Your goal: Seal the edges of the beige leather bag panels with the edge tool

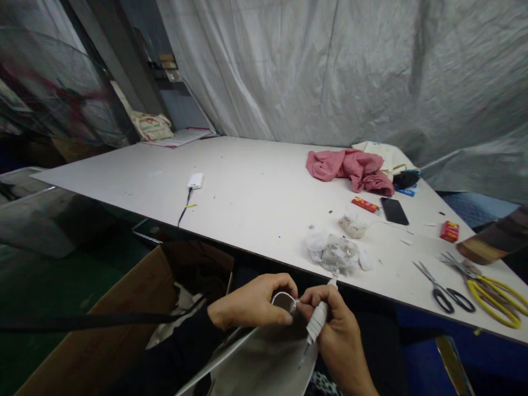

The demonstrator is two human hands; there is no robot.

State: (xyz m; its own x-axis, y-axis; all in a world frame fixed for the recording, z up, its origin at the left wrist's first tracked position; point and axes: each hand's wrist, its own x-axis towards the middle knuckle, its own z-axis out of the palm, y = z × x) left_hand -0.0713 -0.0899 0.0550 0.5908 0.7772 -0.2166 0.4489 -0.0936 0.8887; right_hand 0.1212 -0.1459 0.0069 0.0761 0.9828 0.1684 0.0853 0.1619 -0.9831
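Observation:
My left hand (253, 302) is closed on the rim of a pale beige sheet-like piece (268, 363), which hangs below the table's front edge. Between its thumb and fingers the white edge curls into a round loop (284, 300). My right hand (342, 335) is wrapped round an awl-like tool with a white, tape-wrapped handle (317, 323). The tool's thin metal tip points down in front of the beige piece. The right thumb and forefinger meet the loop's right side; what they pinch there is too small to make out.
On the white table (247, 187) lie black-handled scissors (443, 289), yellow-handled scissors (495, 297), a phone (395, 211), a small red box (449, 231), a crumpled plastic bundle (336, 250) and a pink cloth (350, 168). An open cardboard box (107, 335) stands at left.

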